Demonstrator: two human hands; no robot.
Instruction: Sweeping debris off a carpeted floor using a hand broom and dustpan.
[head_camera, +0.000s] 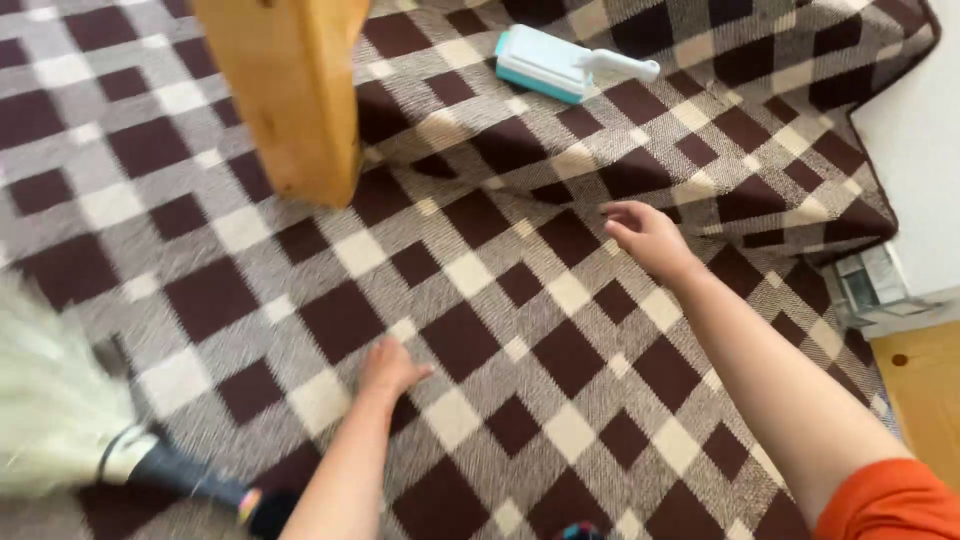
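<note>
Left hand (388, 368) pressed flat on the checked rug (480, 300), fingers spread slightly, holding nothing, wrist and bare forearm running back toward the lower edge. Right hand (648, 236) out ahead and well apart from the left, hovering just above the rug with fingers loosely curled and open, empty; touching the weave or not, cannot tell. Orange sleeve (890, 500) at the near end of the right arm. Rug itself brown, cream and grey in a diamond check, lying directly beneath both hands, rumpled into folds just beyond and to the right of the right hand. Farther past the right hand, a teal and white lint brush (560, 62) with a white handle lying on the rug. Ahead of the left hand, a wooden furniture leg (290, 90) standing on the rug. Near and to the left of the left hand, a pale-bristled broom (60, 420) with a dark handle, blurred. Out past the rug's right edge, wooden floor (925, 385) and white wall.
</note>
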